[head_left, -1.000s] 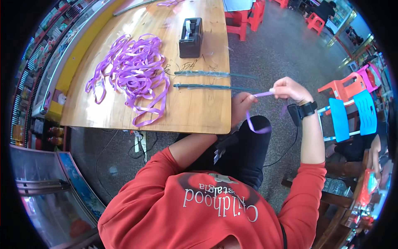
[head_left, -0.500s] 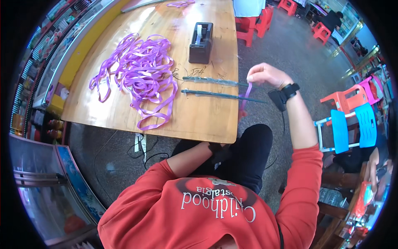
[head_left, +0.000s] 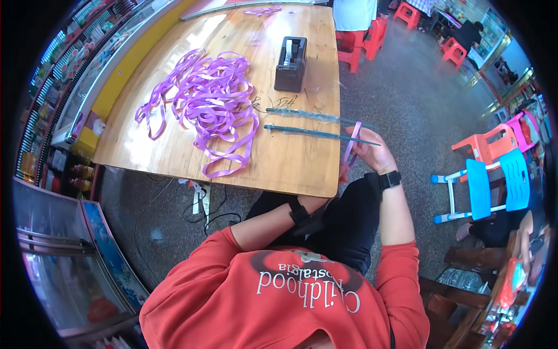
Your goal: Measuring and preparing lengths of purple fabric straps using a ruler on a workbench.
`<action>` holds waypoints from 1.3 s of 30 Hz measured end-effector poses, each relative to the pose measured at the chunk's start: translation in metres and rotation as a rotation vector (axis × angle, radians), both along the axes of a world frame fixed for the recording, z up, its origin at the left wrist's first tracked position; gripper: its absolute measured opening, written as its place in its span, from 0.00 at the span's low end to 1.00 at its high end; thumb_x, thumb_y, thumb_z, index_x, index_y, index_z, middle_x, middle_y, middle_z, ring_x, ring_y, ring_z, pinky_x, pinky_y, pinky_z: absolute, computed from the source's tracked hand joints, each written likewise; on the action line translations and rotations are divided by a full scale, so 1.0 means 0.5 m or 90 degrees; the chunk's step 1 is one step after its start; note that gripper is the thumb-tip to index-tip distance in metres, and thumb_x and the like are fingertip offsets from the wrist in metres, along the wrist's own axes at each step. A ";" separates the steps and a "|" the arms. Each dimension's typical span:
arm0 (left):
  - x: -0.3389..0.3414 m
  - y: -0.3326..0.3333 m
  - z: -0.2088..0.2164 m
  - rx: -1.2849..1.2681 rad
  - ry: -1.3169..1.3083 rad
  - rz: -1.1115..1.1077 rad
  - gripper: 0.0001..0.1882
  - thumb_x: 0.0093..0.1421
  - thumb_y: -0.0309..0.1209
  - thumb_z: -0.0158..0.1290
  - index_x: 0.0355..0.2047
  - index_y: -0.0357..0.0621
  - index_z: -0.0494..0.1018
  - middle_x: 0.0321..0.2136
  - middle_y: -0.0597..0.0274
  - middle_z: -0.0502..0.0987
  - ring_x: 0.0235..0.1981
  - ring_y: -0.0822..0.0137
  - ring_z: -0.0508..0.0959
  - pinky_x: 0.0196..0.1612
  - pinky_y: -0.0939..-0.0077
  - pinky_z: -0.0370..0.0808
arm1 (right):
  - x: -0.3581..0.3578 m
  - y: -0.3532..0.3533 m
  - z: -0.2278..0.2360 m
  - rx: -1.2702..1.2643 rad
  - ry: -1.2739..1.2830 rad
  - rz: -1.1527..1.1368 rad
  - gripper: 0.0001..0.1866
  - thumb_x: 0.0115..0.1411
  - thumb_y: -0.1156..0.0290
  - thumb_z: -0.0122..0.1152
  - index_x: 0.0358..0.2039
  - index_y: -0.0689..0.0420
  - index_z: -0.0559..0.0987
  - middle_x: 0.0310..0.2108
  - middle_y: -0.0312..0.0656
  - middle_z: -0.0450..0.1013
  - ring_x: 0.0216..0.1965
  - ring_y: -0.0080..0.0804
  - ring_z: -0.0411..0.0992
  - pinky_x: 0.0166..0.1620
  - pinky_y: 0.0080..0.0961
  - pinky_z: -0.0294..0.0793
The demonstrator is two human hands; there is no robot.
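Observation:
My right hand (head_left: 374, 153) is beside the table's right edge, its curled fingers around a short length of purple ribbon (head_left: 352, 143). This ribbon loops over the nearer of two thin dark green sticks (head_left: 314, 133). The farther stick (head_left: 302, 114), in clear wrapping, lies alongside; both stick out past the table edge. Below that edge, only a bit of my left hand (head_left: 343, 173) shows, close to the ribbon's lower part; the tabletop hides the rest, so its grip is unclear. A large tangled heap of purple ribbon (head_left: 215, 99) lies on the wooden table (head_left: 279, 168).
A black tape dispenser (head_left: 290, 64) stands behind the sticks. A small purple ribbon piece (head_left: 263, 11) lies at the far end. On the right are a blue folding chair (head_left: 478, 189), an orange chair (head_left: 488, 144) and red stools (head_left: 407, 14). Other people sit farther off.
My right hand has come down and nearer from above the sticks, bringing the ribbon to the nearer stick. My left hand stays under the table edge. The view has shifted slightly.

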State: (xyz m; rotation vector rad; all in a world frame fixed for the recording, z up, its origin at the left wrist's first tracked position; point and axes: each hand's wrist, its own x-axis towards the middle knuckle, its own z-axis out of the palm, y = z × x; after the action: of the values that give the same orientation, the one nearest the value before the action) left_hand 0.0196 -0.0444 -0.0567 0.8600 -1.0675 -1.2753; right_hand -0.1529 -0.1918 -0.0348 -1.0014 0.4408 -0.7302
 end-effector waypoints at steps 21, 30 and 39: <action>0.015 0.099 -0.006 0.026 -0.127 -0.061 0.14 0.70 0.33 0.50 0.46 0.34 0.77 0.36 0.60 0.83 0.40 0.71 0.81 0.47 0.77 0.76 | 0.069 0.128 -0.028 -0.074 0.156 -0.103 0.16 0.69 0.59 0.56 0.44 0.59 0.80 0.37 0.36 0.78 0.39 0.25 0.75 0.47 0.26 0.75; 0.047 0.171 0.062 -0.056 -0.210 -0.230 0.14 0.70 0.35 0.51 0.44 0.37 0.80 0.37 0.64 0.82 0.37 0.76 0.77 0.45 0.78 0.75 | 0.029 0.309 -0.051 -0.120 0.301 -0.079 0.18 0.68 0.58 0.57 0.41 0.62 0.81 0.34 0.40 0.79 0.35 0.27 0.77 0.40 0.22 0.76; 0.074 0.205 0.130 0.027 -0.164 -0.300 0.11 0.68 0.31 0.55 0.44 0.38 0.81 0.37 0.65 0.83 0.39 0.77 0.78 0.46 0.79 0.75 | 0.002 0.477 -0.007 0.141 0.334 -0.087 0.23 0.65 0.50 0.56 0.38 0.60 0.82 0.30 0.42 0.80 0.28 0.29 0.79 0.31 0.23 0.78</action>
State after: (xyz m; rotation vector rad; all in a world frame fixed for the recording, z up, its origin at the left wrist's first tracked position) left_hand 0.0565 0.0579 0.0081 0.8488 -1.5152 -1.6080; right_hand -0.1517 0.0468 -0.0383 -0.9531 1.0321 -0.5180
